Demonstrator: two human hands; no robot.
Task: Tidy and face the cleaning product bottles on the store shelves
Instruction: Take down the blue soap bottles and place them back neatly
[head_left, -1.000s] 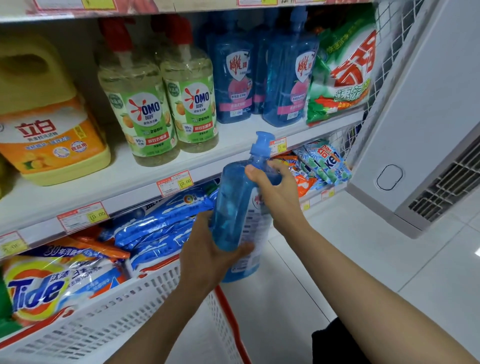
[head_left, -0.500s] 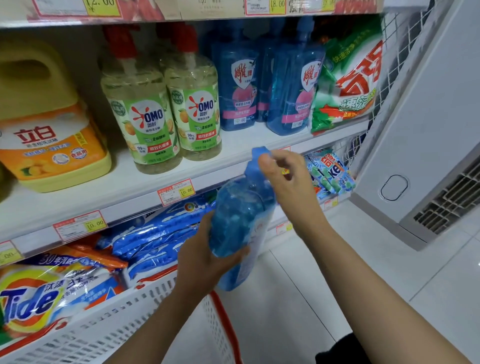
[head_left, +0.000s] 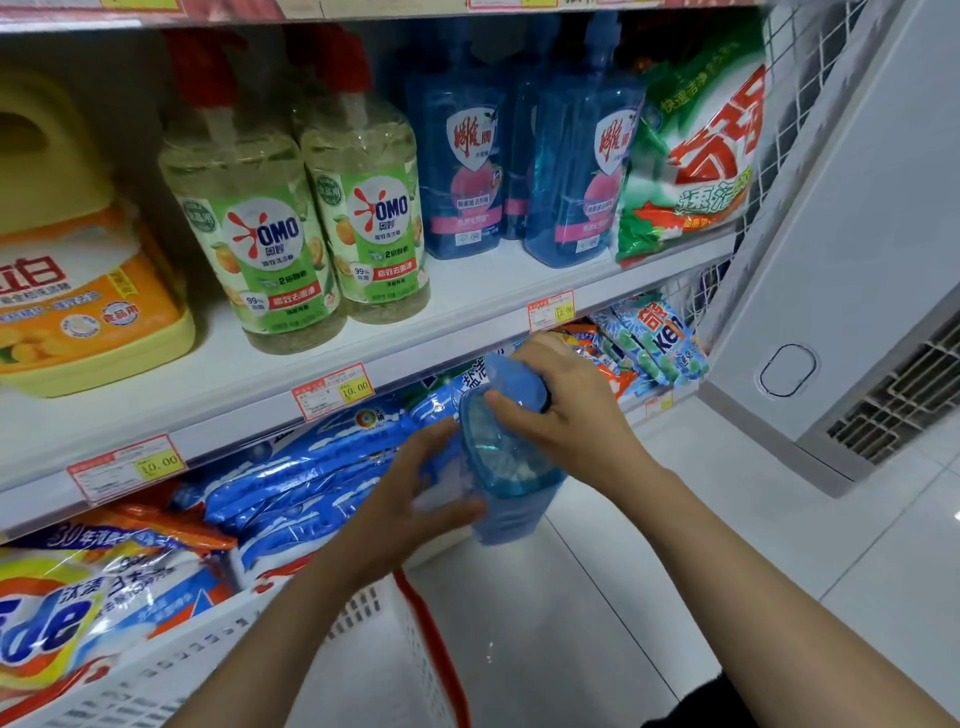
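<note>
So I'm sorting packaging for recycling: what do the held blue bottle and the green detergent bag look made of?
Blue bottle: likely clear tinted plastic, glossy; liquid shows through.
Green detergent bag: apparently thin plastic film, shiny; it creases and catches glare.

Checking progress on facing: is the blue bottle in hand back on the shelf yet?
No. Both the left hand and right hand hold the blue bottle below the shelf edge.

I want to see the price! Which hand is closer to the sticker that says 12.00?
The right hand. It grips the blue bottle top just below that price tag. The left hand holds the bottle's side, lower and farther left.
</note>
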